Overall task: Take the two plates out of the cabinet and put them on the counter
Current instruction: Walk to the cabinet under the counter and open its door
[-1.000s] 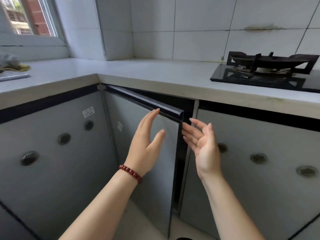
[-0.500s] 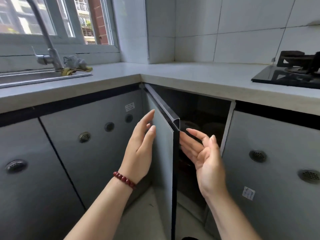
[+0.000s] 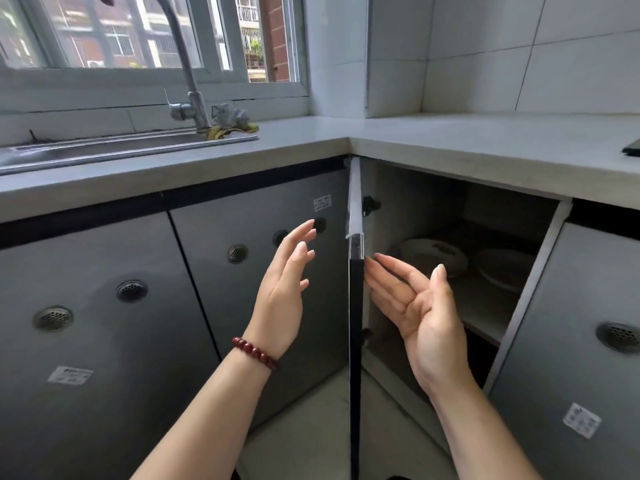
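The corner cabinet stands wide open, its grey door [image 3: 355,306] seen edge-on between my hands. On the shelf inside lie two white plates: one [image 3: 433,256] at the left and another [image 3: 502,268] at the right, both dim in the shadow. My left hand [image 3: 284,289] hovers open to the left of the door, a red bead bracelet on its wrist. My right hand [image 3: 412,306] is open with the palm up, its fingertips at the door's inner edge, in front of the left plate. The pale counter [image 3: 467,147] runs above the cabinet.
A steel sink [image 3: 104,150] with a tall tap [image 3: 187,81] sits at the left under the window. A crumpled scrubber [image 3: 228,119] lies behind the sink. The black corner of a hob [image 3: 632,148] shows at the right edge. Closed grey cabinet doors flank the opening.
The door has swung further open and my view has turned left. The two plates now show on the shelf. Both hands stay open on either side of the door.
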The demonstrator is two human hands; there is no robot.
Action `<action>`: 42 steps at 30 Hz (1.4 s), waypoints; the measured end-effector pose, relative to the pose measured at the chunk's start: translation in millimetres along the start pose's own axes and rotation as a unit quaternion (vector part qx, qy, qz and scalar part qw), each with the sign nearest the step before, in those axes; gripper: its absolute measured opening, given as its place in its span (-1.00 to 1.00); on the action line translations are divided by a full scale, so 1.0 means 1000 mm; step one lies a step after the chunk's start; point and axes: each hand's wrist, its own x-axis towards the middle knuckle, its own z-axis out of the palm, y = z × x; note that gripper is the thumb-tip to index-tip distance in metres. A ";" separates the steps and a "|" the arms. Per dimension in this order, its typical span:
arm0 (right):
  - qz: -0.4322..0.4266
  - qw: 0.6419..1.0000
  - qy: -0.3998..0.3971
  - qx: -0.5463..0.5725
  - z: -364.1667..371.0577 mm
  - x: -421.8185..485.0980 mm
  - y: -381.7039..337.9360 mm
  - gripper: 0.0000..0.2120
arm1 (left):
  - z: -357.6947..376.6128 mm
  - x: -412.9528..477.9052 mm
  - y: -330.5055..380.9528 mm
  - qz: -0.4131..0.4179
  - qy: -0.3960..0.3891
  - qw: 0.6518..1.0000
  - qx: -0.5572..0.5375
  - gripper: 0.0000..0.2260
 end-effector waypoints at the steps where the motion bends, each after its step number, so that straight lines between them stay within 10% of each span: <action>1: 0.004 1.000 -0.010 0.002 0.003 0.001 0.001 -0.38 | -0.002 0.001 0.000 0.000 0.002 1.000 -0.001 -0.60; 19: 0.051 0.984 -0.168 0.009 0.080 0.029 0.032 -0.37 | -0.084 -0.004 -0.023 -0.009 0.118 0.993 -0.015 -0.59; 42: 0.081 0.988 -0.130 0.013 0.093 0.054 0.062 -0.37 | -0.123 0.026 -0.052 -0.002 0.129 0.991 -0.025 -0.41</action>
